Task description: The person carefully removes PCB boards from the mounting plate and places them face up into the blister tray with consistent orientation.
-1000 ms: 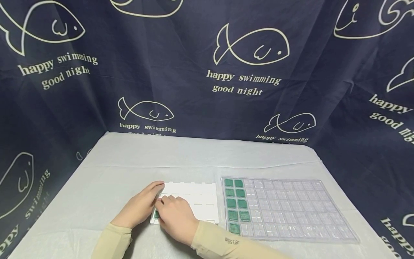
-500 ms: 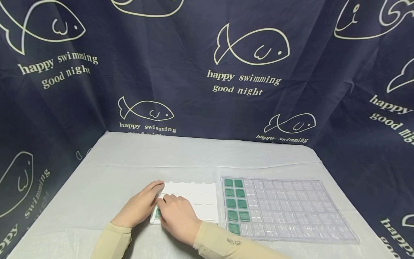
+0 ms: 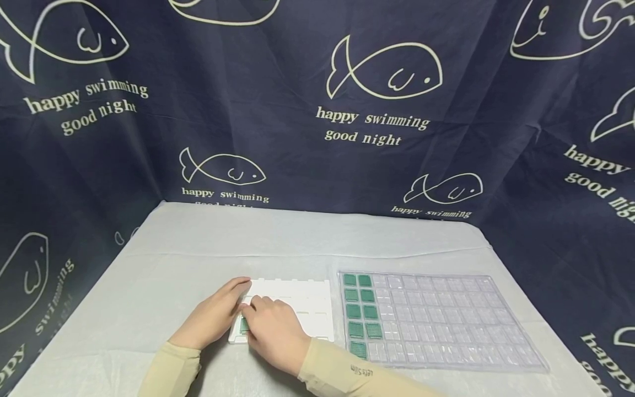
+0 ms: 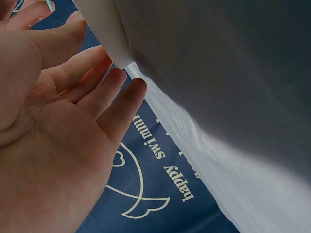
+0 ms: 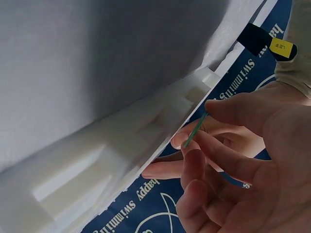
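Note:
My right hand (image 3: 278, 331) is over the left part of a white slotted tray (image 3: 317, 322). In the right wrist view, its thumb and a finger pinch a thin green square chip (image 5: 195, 130), seen edge-on beside the tray's rim. A green grid-patterned surface (image 3: 243, 325) shows left of that hand in the head view; whether it is the same piece I cannot tell. My left hand (image 3: 214, 318) rests along the tray's left side, fingers extended toward its far corner. Its fingertips (image 4: 116, 73) meet the tray's edge in the left wrist view.
Right of the white tray lies a clear compartment tray (image 3: 446, 320), with green chips (image 3: 370, 312) in its two left columns. Both stand on a table with a pale cloth (image 3: 297, 231). A dark blue fish-print curtain (image 3: 288, 99) encloses the back and sides.
My right hand has shifted slightly right, and more of the green surface shows at its left. The left hand and the clear tray stay where they were.

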Demonstrator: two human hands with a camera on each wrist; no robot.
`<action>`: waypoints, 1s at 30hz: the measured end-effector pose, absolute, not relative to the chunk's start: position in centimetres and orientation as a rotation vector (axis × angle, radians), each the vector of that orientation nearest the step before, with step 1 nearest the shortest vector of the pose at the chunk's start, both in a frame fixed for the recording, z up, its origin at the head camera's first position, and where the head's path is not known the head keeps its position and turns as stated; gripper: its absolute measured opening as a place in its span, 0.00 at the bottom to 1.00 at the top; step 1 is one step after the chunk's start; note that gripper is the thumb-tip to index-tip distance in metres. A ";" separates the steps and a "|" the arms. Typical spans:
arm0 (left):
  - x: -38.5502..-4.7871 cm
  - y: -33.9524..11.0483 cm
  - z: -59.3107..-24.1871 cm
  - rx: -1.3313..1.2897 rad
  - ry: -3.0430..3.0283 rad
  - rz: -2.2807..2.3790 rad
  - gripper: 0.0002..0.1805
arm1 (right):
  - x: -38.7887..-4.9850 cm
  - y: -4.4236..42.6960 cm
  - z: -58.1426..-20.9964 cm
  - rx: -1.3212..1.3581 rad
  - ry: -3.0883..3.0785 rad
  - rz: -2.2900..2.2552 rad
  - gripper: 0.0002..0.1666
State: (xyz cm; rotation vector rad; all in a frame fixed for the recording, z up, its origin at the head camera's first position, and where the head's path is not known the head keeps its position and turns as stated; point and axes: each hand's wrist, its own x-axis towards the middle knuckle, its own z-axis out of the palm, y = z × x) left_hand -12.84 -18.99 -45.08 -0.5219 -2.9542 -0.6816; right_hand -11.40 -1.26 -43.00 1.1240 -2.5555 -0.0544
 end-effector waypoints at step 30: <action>-12.8 -18.9 -44.8 -0.514 -2.985 -0.637 0.27 | -10.9 0.6 -42.1 1.093 -2.598 0.010 0.12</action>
